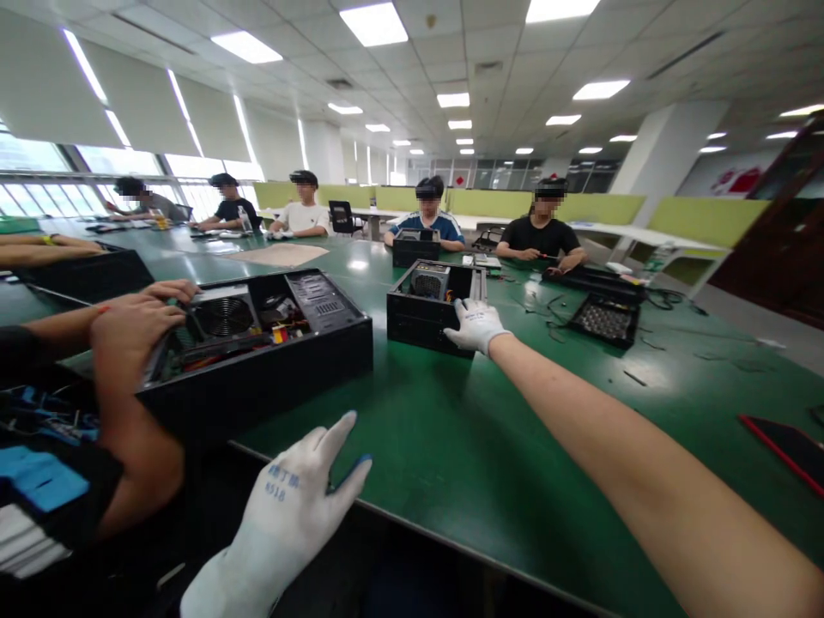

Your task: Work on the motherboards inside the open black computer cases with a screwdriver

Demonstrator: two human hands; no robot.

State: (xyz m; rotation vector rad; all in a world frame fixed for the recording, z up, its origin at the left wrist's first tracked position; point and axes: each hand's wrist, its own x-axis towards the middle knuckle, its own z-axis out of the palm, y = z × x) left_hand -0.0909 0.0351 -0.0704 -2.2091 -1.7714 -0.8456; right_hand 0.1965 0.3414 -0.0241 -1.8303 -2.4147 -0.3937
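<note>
My right hand [476, 326], in a white glove, reaches forward and touches the near right side of a small black computer case [418, 319]. Its fingers are spread over the upper edge of the case. The case is open on top, with a power supply [430, 281] showing inside. My left hand [299, 498], also gloved in white, hovers at the near table edge with thumb and fingers apart and holds nothing. Left of it lies a larger open black case [270, 373] with a fan unit [224, 318] inside.
A person's bare hands [138, 322] work at the larger case. Several people sit across the green table [412, 446]. On the right are a black perforated part [605, 319], loose cables and a red-edged black panel [789, 451].
</note>
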